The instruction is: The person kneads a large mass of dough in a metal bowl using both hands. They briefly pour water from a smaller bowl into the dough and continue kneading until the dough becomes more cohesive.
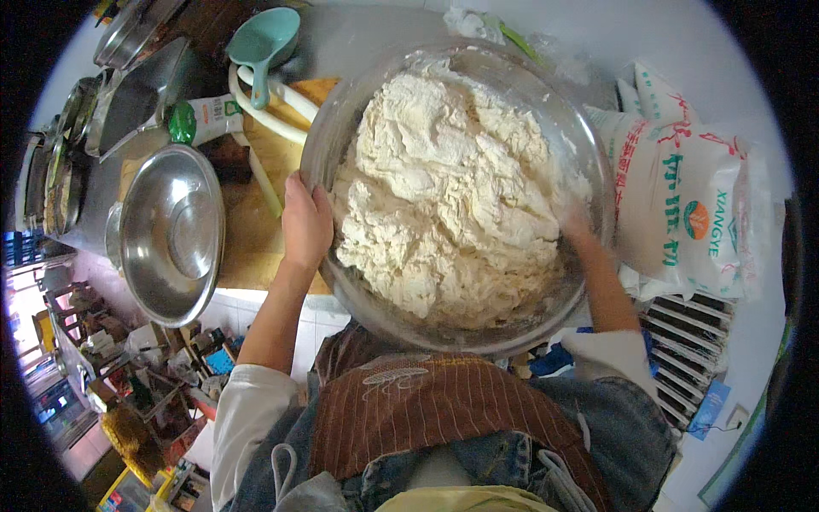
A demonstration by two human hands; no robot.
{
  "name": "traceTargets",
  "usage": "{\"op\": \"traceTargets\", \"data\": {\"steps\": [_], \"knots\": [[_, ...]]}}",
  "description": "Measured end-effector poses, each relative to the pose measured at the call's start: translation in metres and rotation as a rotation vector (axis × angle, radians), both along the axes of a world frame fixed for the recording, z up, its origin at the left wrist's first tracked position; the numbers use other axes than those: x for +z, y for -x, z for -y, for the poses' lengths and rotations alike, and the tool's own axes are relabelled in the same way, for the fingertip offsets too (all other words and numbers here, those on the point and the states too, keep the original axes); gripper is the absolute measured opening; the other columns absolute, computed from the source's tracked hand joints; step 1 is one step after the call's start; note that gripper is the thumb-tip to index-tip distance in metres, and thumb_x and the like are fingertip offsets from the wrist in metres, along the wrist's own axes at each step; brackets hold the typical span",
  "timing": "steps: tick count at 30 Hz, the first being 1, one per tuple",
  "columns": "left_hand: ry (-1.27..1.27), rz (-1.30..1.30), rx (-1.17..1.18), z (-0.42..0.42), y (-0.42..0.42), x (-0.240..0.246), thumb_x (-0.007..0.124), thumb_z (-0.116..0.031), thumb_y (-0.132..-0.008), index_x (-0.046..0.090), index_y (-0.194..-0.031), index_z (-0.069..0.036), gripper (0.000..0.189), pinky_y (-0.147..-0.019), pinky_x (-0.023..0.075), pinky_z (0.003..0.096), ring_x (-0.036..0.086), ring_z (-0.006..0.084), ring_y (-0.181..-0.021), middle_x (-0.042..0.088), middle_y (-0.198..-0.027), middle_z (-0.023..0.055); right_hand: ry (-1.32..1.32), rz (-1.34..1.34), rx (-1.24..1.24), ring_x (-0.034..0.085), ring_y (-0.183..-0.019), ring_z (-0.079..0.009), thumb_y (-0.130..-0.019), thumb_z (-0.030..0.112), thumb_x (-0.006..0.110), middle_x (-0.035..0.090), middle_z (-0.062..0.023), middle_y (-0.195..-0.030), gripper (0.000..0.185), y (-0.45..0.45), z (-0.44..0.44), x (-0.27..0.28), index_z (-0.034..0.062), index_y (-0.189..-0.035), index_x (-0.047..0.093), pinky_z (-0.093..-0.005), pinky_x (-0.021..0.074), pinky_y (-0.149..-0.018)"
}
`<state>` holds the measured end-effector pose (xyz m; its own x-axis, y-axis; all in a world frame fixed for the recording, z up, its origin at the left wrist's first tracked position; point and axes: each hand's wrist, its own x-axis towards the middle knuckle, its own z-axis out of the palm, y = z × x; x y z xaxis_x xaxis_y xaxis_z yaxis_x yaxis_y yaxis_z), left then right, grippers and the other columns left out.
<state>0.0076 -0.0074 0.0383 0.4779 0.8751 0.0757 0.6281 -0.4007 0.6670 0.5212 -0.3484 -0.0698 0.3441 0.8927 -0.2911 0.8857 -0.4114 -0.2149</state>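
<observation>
A large metal bowl [384, 323] full of shaggy, pale dough [448, 185] is right in front of me, above my brown striped apron [441, 409]. My left hand [307, 221] grips the bowl's left rim, thumb near the top edge. At the right side of the bowl, my right hand [576, 224] is blurred, with its fingers inside the wall against the dough's edge; whether it grips anything cannot be told. Dry flour and dough bits cling to the bowl's inner wall.
On the left stand an empty steel basin [173, 233], a wooden board [249, 256], a green ladle [265, 41], leeks or scallions [281, 105] and metal trays [144, 89]. Large white flour sacks [684, 192] lie on the right, above a white radiator [688, 352]. Cluttered shelving is at lower left.
</observation>
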Motion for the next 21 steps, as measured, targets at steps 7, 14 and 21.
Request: {"op": "traceTargets", "data": {"steps": [7,14,21], "knots": [[0.045,-0.032,0.01,0.003,-0.003,0.005,0.057,-0.011,-0.099,0.042,-0.135,0.012,0.045,-0.09,0.0528,0.0531,0.063,0.0528,-0.104,0.061,-0.118,0.0382,-0.103,0.024,-0.031,0.068,-0.108,-0.0403,-0.09,0.025,0.067,0.071,-0.0231,-0.119,0.038,0.032,-0.107,0.032,0.0028,-0.12,0.071,-0.0456,0.0515,-0.099],[0.072,-0.098,0.036,0.007,-0.002,0.012,0.057,-0.011,-0.098,0.04,-0.136,0.013,0.048,-0.084,0.0542,0.0541,0.064,0.054,-0.099,0.06,-0.119,0.0389,-0.103,0.018,0.032,0.069,-0.105,-0.0414,-0.093,0.03,0.061,0.072,-0.0242,-0.114,0.036,0.065,-0.371,0.024,0.0024,-0.113,0.074,-0.0485,0.0527,-0.096],[0.074,-0.164,0.043,0.006,-0.005,0.011,0.058,-0.012,-0.098,0.038,-0.138,0.012,0.05,-0.085,0.0541,0.0555,0.064,0.0538,-0.098,0.058,-0.121,0.0388,-0.358,-0.093,0.313,0.07,-0.095,-0.0387,-0.085,0.019,0.065,0.073,-0.0227,-0.098,0.022,0.143,-0.404,0.019,-0.002,-0.091,0.07,-0.0501,0.0547,-0.083]]}}
